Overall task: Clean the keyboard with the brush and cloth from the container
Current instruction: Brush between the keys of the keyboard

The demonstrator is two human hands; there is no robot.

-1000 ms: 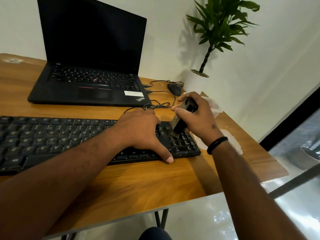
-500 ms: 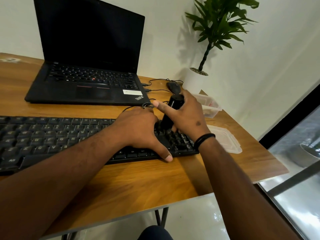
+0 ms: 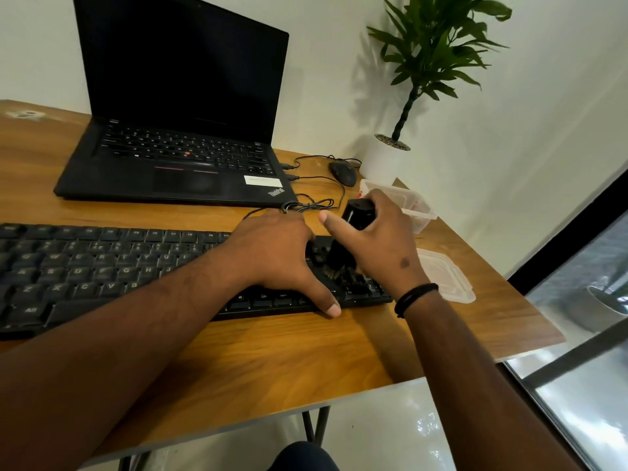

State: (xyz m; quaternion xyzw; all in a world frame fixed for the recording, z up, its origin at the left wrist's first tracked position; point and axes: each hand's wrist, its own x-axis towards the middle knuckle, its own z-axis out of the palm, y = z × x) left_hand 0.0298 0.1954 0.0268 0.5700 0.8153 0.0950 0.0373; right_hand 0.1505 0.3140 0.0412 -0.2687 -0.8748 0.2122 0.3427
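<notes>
Keyboard [image 3: 102,266]: flat on table [image 3: 272,362]
Left hand [image 3: 272,253]: fingers released, pressing keyboard
Right hand [image 3: 380,243]: fingers grasping brush [image 3: 353,229] on keys

A wooden counter [image 3: 272,351] with a pale edge is seen, carried on dark metal legs. On it a black keyboard [image 3: 102,266] is laid along the near side, and an open black laptop [image 3: 176,164] is set behind it. A black mouse [image 3: 343,173] with its coiled cable [image 3: 311,205] is placed near a white plant pot [image 3: 382,163]. A clear plastic container [image 3: 413,207] and its lid [image 3: 445,280] are found at the right end.
</notes>
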